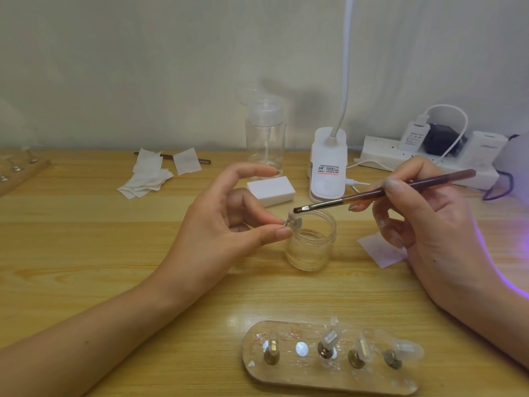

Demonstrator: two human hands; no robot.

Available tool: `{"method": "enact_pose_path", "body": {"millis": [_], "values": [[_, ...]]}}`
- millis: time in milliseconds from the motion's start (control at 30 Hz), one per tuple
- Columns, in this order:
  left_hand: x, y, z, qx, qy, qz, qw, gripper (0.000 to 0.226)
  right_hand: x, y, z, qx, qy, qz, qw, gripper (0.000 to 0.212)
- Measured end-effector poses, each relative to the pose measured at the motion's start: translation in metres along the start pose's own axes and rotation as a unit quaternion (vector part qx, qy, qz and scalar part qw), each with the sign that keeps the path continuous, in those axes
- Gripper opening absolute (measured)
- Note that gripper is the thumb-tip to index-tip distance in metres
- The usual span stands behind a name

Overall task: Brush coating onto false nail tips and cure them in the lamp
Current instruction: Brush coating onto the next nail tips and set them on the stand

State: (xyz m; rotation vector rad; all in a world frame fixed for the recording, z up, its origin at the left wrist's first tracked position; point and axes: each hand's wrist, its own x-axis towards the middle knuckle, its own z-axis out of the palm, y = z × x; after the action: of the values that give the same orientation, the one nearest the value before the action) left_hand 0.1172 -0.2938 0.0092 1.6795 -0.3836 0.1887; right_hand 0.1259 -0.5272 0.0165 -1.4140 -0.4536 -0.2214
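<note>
My left hand (229, 222) pinches a small nail tip on its stand (293, 222) between thumb and finger, just above the rim of an open clear jar (312, 245). My right hand (423, 222) grips a brown-handled brush (380, 191); its dark bristles touch the top of the nail tip. Near the front edge lies a clear oval holder board (329, 376) with several nail tips on metal stands and one vacant magnet spot. The curing lamp (515, 159) shows only partly at the right edge, and purple light falls on my right wrist.
A clear pump bottle (265, 138), a white block (270, 190) and a white clip desk lamp (327, 167) stand behind the jar. A power strip (423, 159) with plugs lies at the back right. Wipes (151, 174) lie back left, and one wipe (382, 250) beside the jar.
</note>
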Motion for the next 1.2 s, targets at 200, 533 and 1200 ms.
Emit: {"method": "enact_pose_path", "body": {"millis": [200,533,1200], "values": [[0.000,0.002,0.001,0.009,0.002,0.001,1.000,0.061,-0.001,0.000,0.000,-0.021,-0.005,0.008,1.000,0.016],[0.001,0.000,0.001,0.026,0.003,0.011,1.000,0.054,-0.005,-0.005,0.004,-0.089,0.015,-0.072,0.993,0.014],[0.003,-0.007,-0.003,0.000,-0.002,0.035,0.999,0.049,0.002,-0.002,0.014,-0.195,-0.067,-0.039,0.978,0.006]]}}
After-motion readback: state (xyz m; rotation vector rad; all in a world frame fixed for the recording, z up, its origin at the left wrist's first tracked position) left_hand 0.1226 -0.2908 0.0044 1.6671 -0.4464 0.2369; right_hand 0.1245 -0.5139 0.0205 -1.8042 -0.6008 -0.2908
